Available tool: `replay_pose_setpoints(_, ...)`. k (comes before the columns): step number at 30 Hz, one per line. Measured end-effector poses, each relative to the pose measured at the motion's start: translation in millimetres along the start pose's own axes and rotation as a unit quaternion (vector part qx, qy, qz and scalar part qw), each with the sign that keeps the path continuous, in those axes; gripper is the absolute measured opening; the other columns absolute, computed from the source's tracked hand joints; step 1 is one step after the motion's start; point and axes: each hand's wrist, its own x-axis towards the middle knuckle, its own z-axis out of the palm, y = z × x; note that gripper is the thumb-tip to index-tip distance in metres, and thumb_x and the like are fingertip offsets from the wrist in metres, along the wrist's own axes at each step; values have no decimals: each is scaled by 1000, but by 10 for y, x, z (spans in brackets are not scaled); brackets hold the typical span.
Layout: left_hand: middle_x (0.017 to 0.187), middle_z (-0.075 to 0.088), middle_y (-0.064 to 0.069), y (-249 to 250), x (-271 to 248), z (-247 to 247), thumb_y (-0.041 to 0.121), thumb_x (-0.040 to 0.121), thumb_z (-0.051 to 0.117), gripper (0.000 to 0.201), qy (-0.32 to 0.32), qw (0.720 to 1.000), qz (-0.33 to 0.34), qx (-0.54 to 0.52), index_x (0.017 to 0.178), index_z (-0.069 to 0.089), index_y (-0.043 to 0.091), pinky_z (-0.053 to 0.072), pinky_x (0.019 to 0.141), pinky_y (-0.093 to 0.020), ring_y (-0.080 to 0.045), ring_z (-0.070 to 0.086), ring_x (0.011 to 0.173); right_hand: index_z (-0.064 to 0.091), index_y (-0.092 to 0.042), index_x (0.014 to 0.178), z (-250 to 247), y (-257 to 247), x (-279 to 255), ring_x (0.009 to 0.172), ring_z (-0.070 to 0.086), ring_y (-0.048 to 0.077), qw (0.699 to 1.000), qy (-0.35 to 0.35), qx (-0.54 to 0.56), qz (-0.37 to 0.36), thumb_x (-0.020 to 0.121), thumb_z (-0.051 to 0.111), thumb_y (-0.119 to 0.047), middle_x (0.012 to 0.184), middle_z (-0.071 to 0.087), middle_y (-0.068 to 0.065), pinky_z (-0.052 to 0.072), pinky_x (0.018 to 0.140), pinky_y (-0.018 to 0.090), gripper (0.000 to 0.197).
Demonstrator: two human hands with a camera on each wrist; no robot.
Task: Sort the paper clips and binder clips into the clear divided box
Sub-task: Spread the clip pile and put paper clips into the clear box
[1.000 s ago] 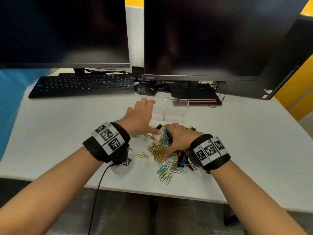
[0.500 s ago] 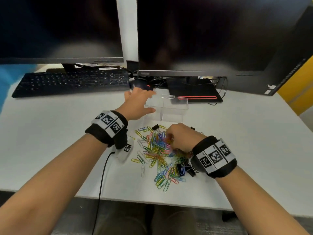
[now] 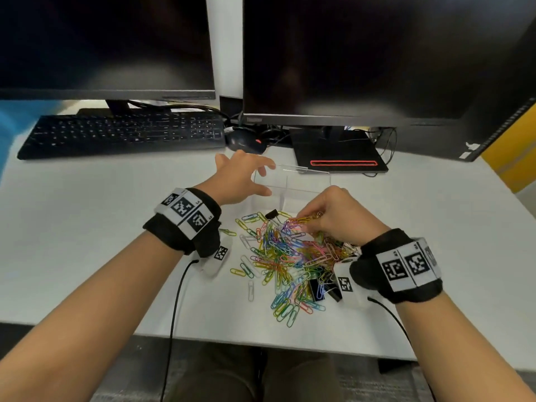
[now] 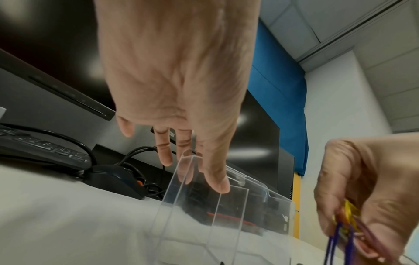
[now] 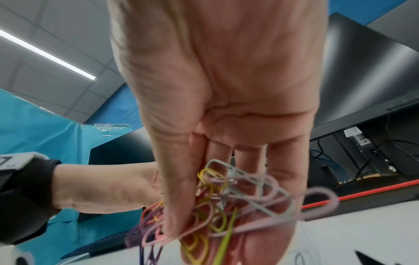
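The divided box (image 3: 293, 187) is clear, glossy plastic with smooth thin walls. The paper clips (image 3: 285, 256) are thin wire with a smooth coloured coating; a few look white or bare metal. The binder clips (image 3: 317, 288) are black, slightly shiny. The bench (image 3: 87, 216) is a smooth, matt white top. Both wristbands (image 3: 185, 219) are soft black cloth.

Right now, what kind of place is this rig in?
Most likely an office workstation: two dark monitors stand over a black keyboard and mouse on a white desk, with ceiling tiles and a blue partition behind.
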Motion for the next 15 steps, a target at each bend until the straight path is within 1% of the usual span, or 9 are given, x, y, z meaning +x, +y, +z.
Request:
replay_pose_setpoints(3, 113, 60, 10, 16, -31, 11, 45, 81, 69, 51, 2, 1000, 0, 4, 128, 52, 34, 25, 87, -40, -19, 41, 119, 79, -17, 89, -6, 11, -16, 60, 67, 14, 1000, 7, 11, 3, 73, 78, -9, 75, 75, 3, 49, 53, 15, 18)
replay_pose_setpoints(4, 114, 60, 10, 19, -40, 14, 45, 81, 68, 52, 2, 1000, 0, 7, 129, 51, 34, 25, 87, -41, -19, 40, 120, 79, -17, 89, -18, 9, -21, 61, 67, 15, 1000, 10, 20, 4, 74, 78, -8, 76, 75, 4, 51, 53, 16, 18)
replay_pose_setpoints(6, 116, 60, 10, 20, -54, 12, 45, 82, 68, 54, 0, 1000, -3, 9, 131, 50, 34, 25, 88, -41, -19, 39, 121, 78, -16, 91, -65, -11, -32, 68, 69, 20, 999, 13, 40, 8, 74, 77, -5, 80, 75, 4, 58, 59, 25, 20)
replay_pose_setpoints(7, 116, 60, 10, 20, -58, 10, 45, 82, 68, 54, -2, 1000, -4, 7, 131, 49, 35, 25, 88, -41, -18, 39, 121, 78, -14, 92, -99, -24, -32, 68, 70, 20, 999, 17, 47, 8, 74, 77, -4, 80, 75, 4, 58, 59, 26, 21)
replay_pose_setpoints(9, 116, 60, 10, 17, -63, 4, 45, 82, 68, 54, -5, 1000, -5, 4, 132, 49, 34, 25, 88, -41, -18, 38, 121, 77, -11, 94, -201, -55, -3, 61, 68, 16, 997, 40, 71, 0, 75, 76, -2, 79, 74, 8, 55, 53, 21, 21)
replay_pose_setpoints(10, 116, 60, 10, 14, -66, 2, 44, 82, 68, 54, -7, 1000, -6, 2, 132, 49, 34, 25, 89, -41, -18, 39, 122, 77, -9, 95, -270, -78, 23, 60, 68, 16, 995, 63, 80, -10, 75, 76, -2, 79, 74, 9, 55, 54, 19, 22)
replay_pose_setpoints(13, 116, 60, 9, 16, -67, -4, 44, 82, 68, 54, -9, 1000, -7, 0, 132, 50, 34, 26, 90, -42, -18, 39, 121, 75, -9, 99, -484, -163, 141, 66, 69, 16, 987, 135, 78, -50, 76, 75, -6, 82, 73, 7, 58, 63, 23, 23)
replay_pose_setpoints(15, 116, 60, 9, 18, -68, -5, 44, 82, 68, 54, -11, 1000, -8, -2, 132, 50, 34, 25, 89, -41, -18, 40, 121, 74, -10, 101, -552, -198, 250, 71, 69, 14, 985, 153, 43, -62, 78, 74, -9, 87, 73, 6, 57, 66, 19, 23)
